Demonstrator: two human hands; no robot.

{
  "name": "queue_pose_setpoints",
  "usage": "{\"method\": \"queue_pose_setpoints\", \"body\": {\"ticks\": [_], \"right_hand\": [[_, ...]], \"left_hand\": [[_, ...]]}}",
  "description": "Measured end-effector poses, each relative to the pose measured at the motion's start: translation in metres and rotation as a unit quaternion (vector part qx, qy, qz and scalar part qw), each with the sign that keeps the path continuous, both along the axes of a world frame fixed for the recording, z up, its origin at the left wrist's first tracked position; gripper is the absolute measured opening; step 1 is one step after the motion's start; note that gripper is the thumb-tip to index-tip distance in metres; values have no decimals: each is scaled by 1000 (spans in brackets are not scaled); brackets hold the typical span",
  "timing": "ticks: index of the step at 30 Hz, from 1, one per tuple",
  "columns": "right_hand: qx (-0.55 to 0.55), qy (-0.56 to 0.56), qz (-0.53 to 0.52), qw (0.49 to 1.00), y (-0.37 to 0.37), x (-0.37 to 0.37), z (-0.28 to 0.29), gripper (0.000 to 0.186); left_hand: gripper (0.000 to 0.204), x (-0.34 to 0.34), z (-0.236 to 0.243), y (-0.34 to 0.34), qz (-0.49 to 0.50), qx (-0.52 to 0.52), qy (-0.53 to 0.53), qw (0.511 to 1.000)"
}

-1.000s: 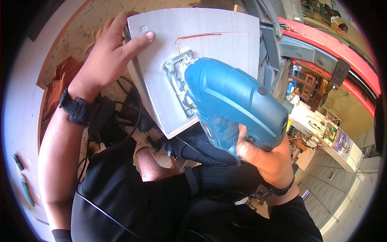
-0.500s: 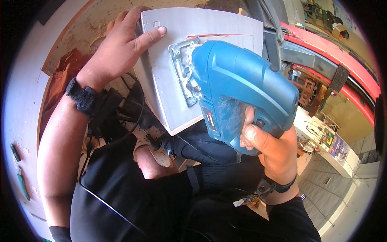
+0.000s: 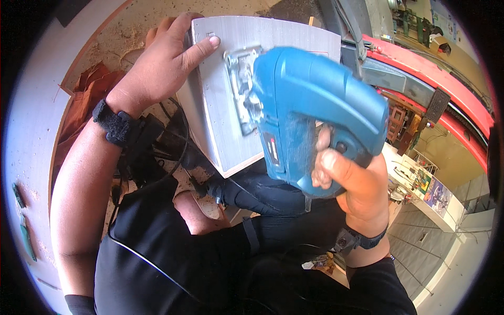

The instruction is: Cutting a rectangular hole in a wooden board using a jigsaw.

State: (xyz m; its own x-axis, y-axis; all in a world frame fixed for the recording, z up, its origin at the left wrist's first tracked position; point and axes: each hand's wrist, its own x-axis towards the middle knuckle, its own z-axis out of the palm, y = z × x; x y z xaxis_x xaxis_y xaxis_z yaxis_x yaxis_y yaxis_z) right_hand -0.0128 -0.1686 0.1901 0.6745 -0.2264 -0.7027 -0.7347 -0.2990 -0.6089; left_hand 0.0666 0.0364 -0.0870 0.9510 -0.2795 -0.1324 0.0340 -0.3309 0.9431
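Note:
My right hand [image 3: 344,176] is wrapped round the handle of a blue jigsaw [image 3: 315,89], with the thumb by the round button on its side. The jigsaw's metal base plate [image 3: 242,92] is over the grey face of a box-like wooden piece [image 3: 215,126]; whether it presses flat there I cannot tell. The blade is hidden by the tool's body. My left hand [image 3: 170,63] holds the piece at its far left corner, thumb on the grey face and fingers over the side. A small square is marked near that thumb.
A red-and-grey machine frame [image 3: 415,73] stands at the right, beyond the piece. Rust-coloured cloth [image 3: 86,94] and sawdust lie at the left. Black cables [image 3: 181,152] hang below the piece. A green-handled tool [image 3: 26,236] rests on the pale board at the far left.
The jigsaw has shifted slightly up on the piece and now covers the red line that showed beside it. My left hand keeps its hold, and the piece sits slightly lower in view.

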Motion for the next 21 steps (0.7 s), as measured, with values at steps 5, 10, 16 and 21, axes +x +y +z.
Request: {"method": "queue_pose_setpoints", "body": {"ticks": [5, 10, 16, 21], "right_hand": [[-8, 28, -32, 999, -1, -20, 7, 32], [-1, 16, -1, 1000, -6, -21, 5, 25], [-3, -16, 22, 1000, 0, -3, -3, 24], [-4, -23, 22, 1000, 2, 7, -5, 27]], "left_hand": [[70, 2, 0, 2, -14, 65, -60, 996], [70, 1, 1, 2, -13, 64, -34, 997], [77, -2, 5, 2, -4, 7, 9, 1000], [77, 0, 2, 1, 4, -2, -1, 1000]]}}
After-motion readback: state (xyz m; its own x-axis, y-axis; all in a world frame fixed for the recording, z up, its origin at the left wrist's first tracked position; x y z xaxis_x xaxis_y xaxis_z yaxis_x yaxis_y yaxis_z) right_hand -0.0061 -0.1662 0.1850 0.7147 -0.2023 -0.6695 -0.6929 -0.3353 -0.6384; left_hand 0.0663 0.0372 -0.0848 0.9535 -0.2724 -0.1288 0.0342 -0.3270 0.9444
